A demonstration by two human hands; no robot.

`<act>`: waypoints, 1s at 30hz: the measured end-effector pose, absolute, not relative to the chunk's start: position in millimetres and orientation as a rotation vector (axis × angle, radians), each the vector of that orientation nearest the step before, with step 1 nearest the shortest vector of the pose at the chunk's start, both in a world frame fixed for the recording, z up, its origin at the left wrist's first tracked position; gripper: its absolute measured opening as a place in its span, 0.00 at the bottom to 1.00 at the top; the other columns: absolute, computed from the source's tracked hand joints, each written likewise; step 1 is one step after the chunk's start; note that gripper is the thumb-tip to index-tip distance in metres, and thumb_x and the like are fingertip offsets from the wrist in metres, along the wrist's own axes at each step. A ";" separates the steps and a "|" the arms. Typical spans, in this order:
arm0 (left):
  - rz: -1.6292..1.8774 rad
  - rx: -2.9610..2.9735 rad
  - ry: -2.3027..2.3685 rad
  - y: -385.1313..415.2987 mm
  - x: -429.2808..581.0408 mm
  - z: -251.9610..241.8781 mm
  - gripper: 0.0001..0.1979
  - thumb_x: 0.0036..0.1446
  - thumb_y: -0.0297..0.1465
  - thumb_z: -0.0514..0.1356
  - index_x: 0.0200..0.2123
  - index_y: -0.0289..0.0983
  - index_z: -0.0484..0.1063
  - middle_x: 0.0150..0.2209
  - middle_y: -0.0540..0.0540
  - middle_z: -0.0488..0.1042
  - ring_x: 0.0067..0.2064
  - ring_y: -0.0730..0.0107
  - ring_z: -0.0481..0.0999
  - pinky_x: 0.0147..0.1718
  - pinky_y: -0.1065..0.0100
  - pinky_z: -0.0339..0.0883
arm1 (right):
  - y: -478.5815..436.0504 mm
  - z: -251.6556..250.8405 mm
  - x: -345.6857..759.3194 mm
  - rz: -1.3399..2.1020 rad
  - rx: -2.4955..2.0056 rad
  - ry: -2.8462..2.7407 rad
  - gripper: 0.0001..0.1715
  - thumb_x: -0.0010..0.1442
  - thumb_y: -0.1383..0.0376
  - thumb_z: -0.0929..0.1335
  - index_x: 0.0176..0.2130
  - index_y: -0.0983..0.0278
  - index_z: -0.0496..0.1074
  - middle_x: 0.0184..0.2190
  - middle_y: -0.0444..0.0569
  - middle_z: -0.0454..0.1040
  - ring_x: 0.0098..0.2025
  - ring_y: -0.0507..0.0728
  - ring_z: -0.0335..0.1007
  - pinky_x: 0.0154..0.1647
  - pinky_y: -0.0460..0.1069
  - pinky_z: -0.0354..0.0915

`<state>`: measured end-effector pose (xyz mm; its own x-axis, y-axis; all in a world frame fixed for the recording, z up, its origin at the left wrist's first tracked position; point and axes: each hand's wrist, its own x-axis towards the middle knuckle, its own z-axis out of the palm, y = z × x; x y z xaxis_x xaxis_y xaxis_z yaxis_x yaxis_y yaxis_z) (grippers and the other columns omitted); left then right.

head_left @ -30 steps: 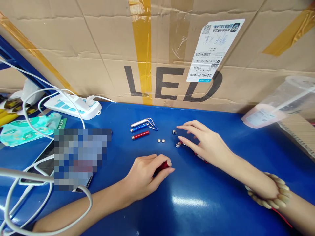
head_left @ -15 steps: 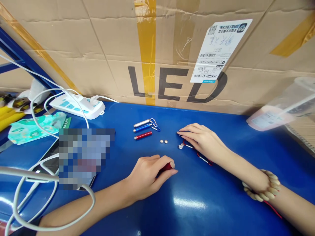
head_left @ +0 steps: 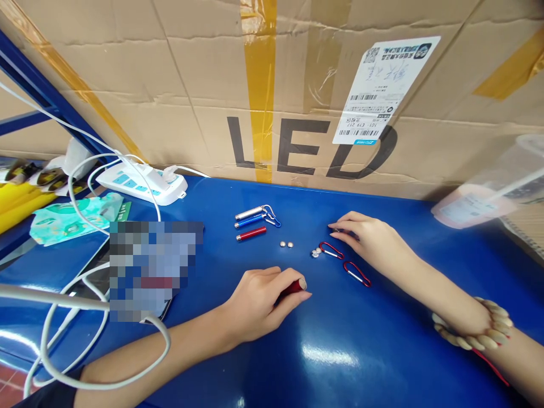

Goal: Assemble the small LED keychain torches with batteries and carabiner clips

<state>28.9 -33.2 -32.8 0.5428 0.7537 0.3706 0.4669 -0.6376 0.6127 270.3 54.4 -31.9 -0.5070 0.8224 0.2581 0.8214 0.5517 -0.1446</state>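
My left hand (head_left: 266, 303) is wrapped around a red mini flashlight tube (head_left: 294, 287), its round silvery end showing between thumb and forefinger. Above the table, my right hand (head_left: 361, 232) is closed in a pinch; whatever sits at its fingertips is too small to make out. Two red carabiners, the nearer (head_left: 357, 274) and the farther (head_left: 331, 251), lie below that hand. By them is a little cluster of button cells (head_left: 315, 253). Two more button cells (head_left: 286, 244) rest farther left. Beyond lie a red tube (head_left: 251, 234), a blue flashlight (head_left: 249, 221) and a silver flashlight (head_left: 250, 212).
Along the back stands a large cardboard box (head_left: 195, 85). At left are a white power strip (head_left: 144, 184), a tissue pack (head_left: 79, 218), a blurred-out device (head_left: 148, 272) and looping white cables (head_left: 165, 340). A translucent pink-based container (head_left: 463, 205) stands at right.
My right hand has moved right, away from the carabiners, which now show fully. My left hand keeps its hold on the red tube. The whole view has shifted slightly.
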 end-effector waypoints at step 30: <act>0.864 2.247 1.220 -30.0 28.4 -32.4 0.07 0.63 0.32 0.51 0.36 0.38 0.67 0.30 0.50 0.71 0.31 0.72 0.68 0.29 0.73 0.65 | -7.3 29.8 227.0 0.617 -1.087 -2.200 0.08 0.57 0.65 0.67 0.36 0.60 0.76 0.33 0.44 0.78 0.30 0.51 0.73 0.22 0.43 0.66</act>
<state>28.4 -30.0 -32.4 0.4158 0.8535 0.3140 0.5792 -0.5147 0.6322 227.0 -7.3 29.8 -0.4830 0.8195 0.3085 0.5397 0.5561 -0.6320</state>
